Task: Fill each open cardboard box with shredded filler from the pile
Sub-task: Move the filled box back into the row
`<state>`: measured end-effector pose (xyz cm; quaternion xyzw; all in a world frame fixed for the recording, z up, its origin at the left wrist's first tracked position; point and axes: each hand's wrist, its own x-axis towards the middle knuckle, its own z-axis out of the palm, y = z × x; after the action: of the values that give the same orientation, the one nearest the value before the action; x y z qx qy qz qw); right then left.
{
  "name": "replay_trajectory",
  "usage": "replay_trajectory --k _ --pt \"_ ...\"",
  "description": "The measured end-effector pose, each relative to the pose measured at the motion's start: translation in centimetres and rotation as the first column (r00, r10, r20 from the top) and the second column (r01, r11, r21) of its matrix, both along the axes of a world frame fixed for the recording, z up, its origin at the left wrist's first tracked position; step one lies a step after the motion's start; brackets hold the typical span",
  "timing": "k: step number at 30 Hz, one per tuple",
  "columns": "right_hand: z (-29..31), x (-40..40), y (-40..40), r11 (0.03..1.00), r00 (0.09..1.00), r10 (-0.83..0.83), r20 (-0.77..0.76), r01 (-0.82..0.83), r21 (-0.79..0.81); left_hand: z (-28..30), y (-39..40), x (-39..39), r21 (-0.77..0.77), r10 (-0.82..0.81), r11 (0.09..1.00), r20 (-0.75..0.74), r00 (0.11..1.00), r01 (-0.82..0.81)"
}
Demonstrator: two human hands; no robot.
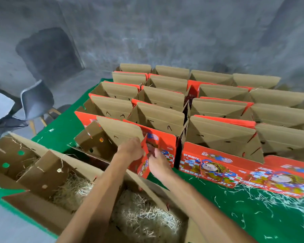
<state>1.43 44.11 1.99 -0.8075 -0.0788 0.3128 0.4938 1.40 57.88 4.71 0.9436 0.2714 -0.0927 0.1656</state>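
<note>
An open red printed cardboard box [102, 142] stands tilted at the near left of the green table [253, 216]. My left hand [130, 149] grips the edge of its raised brown flap. My right hand [157, 162] holds the red side flap just beside it. Below my arms sit two open boxes with pale shredded filler [147, 220] inside; the left one [33, 172] has dividers. Several rows of open empty boxes [218, 109] fill the table behind.
Loose filler strands [279, 200] lie scattered on the green cloth at the right. A grey chair [36, 102] stands on the floor at the left, before a concrete wall [165, 32]. The table's left edge runs diagonally near the chair.
</note>
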Motion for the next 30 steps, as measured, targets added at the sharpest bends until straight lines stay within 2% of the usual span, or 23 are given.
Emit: replay_trajectory --k 3,8,11,13,15,17,20,25,30 --pt "1.3 0.5 -3.2 0.998 0.999 0.041 0.006 -0.041 -0.04 0.2 -2.3 1.6 0.091 -0.046 0.995 0.022 0.999 0.044" --pt "1.5 -1.2 -8.5 0.906 0.936 0.352 -0.031 -0.348 -0.239 1.3 -3.6 3.1 0.03 -0.005 1.0 -0.018 1.0 0.006" --pt "1.2 -3.1 -9.9 0.916 0.927 0.374 0.018 -0.366 -0.165 1.9 -4.0 3.5 0.079 0.015 0.997 -0.063 0.998 -0.01" --pt "1.6 -3.9 -9.8 0.89 0.897 0.442 0.035 -0.433 -0.144 2.2 -4.2 3.8 0.09 0.022 0.996 -0.098 0.995 -0.013" --pt "1.8 -4.0 -9.5 0.822 0.837 0.54 0.094 -0.499 -0.274 2.7 -4.1 3.9 0.073 0.016 0.997 -0.123 0.992 -0.007" --pt "1.5 -3.5 -9.3 0.764 0.784 0.6 0.16 -0.501 -0.407 3.0 -3.7 3.9 0.041 0.008 0.999 -0.113 0.994 -0.004" --pt "2.0 -2.3 -9.5 0.72 0.743 0.632 0.219 -0.459 -0.521 3.1 -2.8 3.8 -0.004 -0.016 1.0 -0.11 0.994 0.016" --pt "1.7 -2.4 -9.4 0.651 0.615 0.725 0.309 -0.466 -0.6 3.3 -2.2 3.7 -0.001 -0.074 0.997 -0.126 0.989 0.075" --pt "1.9 -3.1 -9.2 0.659 0.609 0.727 0.317 -0.489 -0.572 3.2 -2.8 3.5 0.01 -0.086 0.996 -0.11 0.99 0.087"
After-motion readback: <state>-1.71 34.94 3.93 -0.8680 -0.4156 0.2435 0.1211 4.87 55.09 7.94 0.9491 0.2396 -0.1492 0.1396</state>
